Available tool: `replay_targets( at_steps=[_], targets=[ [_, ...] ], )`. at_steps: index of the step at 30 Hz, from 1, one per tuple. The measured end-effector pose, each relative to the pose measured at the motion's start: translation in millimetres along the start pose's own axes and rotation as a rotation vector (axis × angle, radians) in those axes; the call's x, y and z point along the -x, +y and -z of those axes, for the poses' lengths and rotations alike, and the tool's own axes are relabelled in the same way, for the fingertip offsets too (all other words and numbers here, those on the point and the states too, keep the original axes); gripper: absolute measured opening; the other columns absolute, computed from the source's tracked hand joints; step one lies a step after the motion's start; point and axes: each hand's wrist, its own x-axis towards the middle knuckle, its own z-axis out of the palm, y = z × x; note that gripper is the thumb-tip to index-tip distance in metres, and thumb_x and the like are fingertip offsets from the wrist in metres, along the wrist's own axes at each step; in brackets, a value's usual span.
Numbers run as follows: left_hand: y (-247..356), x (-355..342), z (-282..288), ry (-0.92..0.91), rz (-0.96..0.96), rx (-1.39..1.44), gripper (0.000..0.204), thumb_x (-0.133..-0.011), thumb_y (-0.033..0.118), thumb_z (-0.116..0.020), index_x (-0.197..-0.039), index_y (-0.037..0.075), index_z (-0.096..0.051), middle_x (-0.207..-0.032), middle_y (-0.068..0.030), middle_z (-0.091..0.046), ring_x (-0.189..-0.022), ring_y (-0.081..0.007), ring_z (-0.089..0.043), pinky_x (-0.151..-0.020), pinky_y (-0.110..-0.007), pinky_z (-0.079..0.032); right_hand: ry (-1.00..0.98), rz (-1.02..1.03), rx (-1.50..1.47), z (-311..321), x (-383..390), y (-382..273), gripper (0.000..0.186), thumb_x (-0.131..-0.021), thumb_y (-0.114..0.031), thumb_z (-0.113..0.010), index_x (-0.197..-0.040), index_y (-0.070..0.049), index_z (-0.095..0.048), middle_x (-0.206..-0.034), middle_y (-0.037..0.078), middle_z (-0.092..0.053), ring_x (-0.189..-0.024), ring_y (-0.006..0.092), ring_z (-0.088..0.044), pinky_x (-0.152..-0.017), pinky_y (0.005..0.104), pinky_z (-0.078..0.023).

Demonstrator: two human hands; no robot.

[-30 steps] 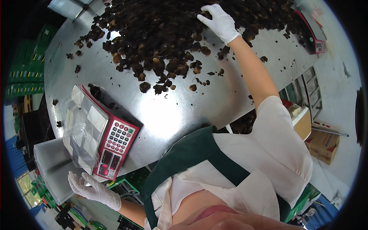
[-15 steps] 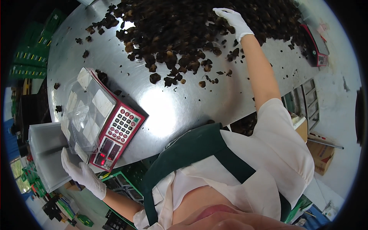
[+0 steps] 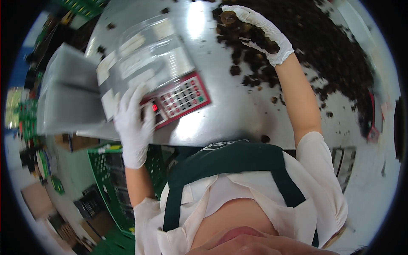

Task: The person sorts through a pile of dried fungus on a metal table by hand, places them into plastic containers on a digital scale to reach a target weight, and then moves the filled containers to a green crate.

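R white-gloved hand [image 3: 274, 36] gripping handful of dark-brown crinkly pcs [image 3: 246, 29] over steel tbl [image 3: 229, 114]; none seen in clear plastic tub [image 3: 148, 61] on red-edged scale [image 3: 183, 100]. L white-gloved hand [image 3: 134, 125] by tub, grip unclear. Big dark pile [image 3: 325, 49] left.

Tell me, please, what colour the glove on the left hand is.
The left glove is white; the head view shows it best.

no wording legible. red scale [image 3: 189, 77]: lit red figure on display [image 3: 155, 107], too blurred to tell. scale's keypad [image 3: 182, 99]: rows of dark, red and green keys, markings too small to read. dark green apron [image 3: 238, 158]: white lettering [image 3: 221, 145] along far edge, sharply foreshortened, unreadable. green crate [image 3: 83, 5], top left: pale yellow marks, too small to make out.
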Motion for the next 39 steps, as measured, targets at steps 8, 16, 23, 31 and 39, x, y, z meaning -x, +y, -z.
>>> replay_targets(
  at_steps=[8,16,23,31,39],
  targets=[
    [-22.8,-32.3,5.6,0.306,0.087,0.235,0.050,-0.083,0.013,-0.080,-0.129,0.005,-0.063,-0.114,-0.0117,-0.070,-0.100,-0.0261,-0.068,-0.087,-0.038,-0.053,-0.508,0.077,0.226,-139.0,-79.5,37.7,0.025,-0.099,-0.022,-0.072,-0.119,-0.007,-0.073,-0.109,0.001,-0.071,-0.091,0.0073,-0.065,-0.077,0.0214,-0.054],
    [-58.2,-34.6,-0.1,0.310,0.111,-0.005,0.020,-0.081,0.015,-0.084,-0.097,0.012,-0.073,-0.086,-0.0032,-0.074,-0.078,-0.0227,-0.070,-0.081,-0.036,-0.051,-0.651,0.101,0.565,-155.0,-99.9,80.2,0.042,-0.107,-0.045,-0.054,-0.130,-0.011,-0.066,-0.111,0.001,-0.071,-0.101,0.0100,-0.064,-0.088,0.0249,-0.052],
    [-64.8,-20.4,-6.6,0.332,0.291,0.239,0.014,-0.080,0.008,-0.083,-0.091,0.008,-0.075,-0.087,-0.0043,-0.076,-0.076,-0.0212,-0.069,-0.079,-0.034,-0.052,-0.591,0.464,0.862,-150.4,-82.0,50.8,0.056,-0.110,-0.052,-0.042,-0.136,-0.009,-0.066,-0.127,0.004,-0.070,-0.120,0.0179,-0.062,-0.104,0.0297,-0.048],
    [-42.7,-33.4,15.4,0.393,0.423,0.615,0.015,-0.087,-0.001,-0.079,-0.101,0.001,-0.076,-0.091,-0.0026,-0.074,-0.083,-0.0097,-0.065,-0.079,-0.025,-0.053,-0.527,0.518,0.758,-166.5,-46.0,-3.5,0.042,-0.105,-0.029,-0.062,-0.135,0.002,-0.059,-0.103,0.012,-0.072,-0.094,0.0201,-0.069,-0.087,0.0325,-0.055],
    [-1.3,-82.6,36.8,0.222,0.038,0.495,0.055,-0.089,0.000,-0.077,-0.140,0.002,-0.057,-0.124,-0.0079,-0.067,-0.110,-0.0148,-0.062,-0.103,-0.030,-0.049,-0.111,0.341,0.962,-73.9,29.1,-13.4,0.032,-0.103,-0.027,-0.062,-0.122,-0.003,-0.071,-0.100,0.007,-0.073,-0.091,0.0156,-0.067,-0.083,0.0281,-0.052]
  ],
)
